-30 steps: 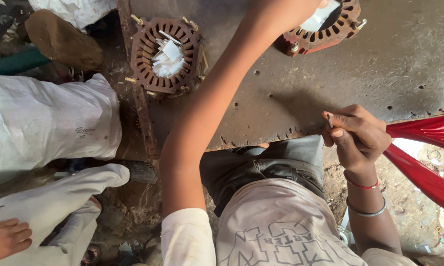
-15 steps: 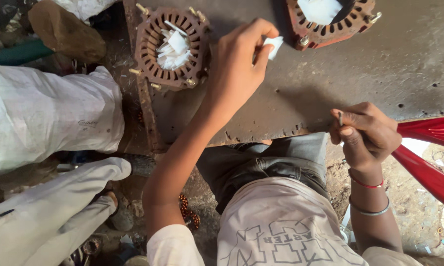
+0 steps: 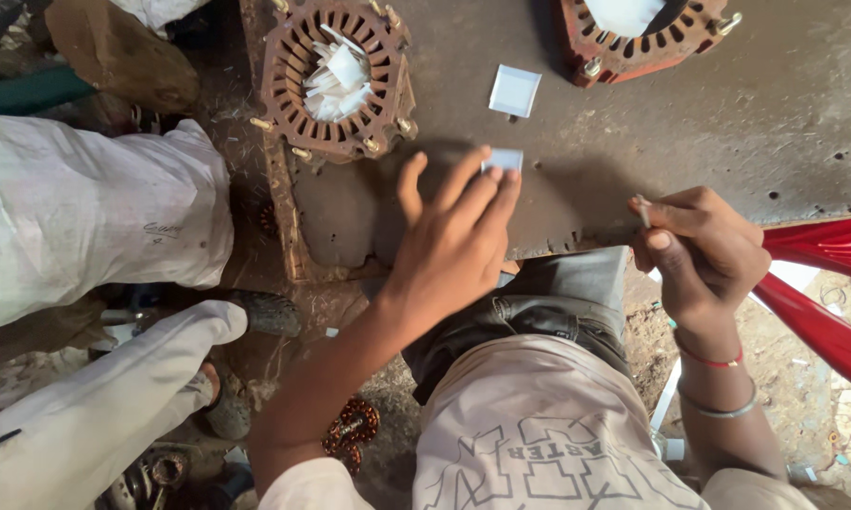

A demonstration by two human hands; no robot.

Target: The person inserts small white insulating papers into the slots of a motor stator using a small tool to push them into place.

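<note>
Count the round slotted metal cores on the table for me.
2. One slotted core sits at the table's upper left, holding white paper slips; the other is at the top edge, cut off by the frame. More may lie out of view.

Small white paper square [image 3: 515, 91] mid-surface [image 3: 775, 123], between rusty slotted iron stator ring [image 3: 336, 80] left, second stator ring [image 3: 638, 33] far edge.

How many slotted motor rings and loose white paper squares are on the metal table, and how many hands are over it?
Slotted rusty rings: 2, one at left, one at the top edge
Loose white paper squares: 2, one lying free, one under the left hand's fingertips
Hands: 2, left and right hand
Total: 6
</note>
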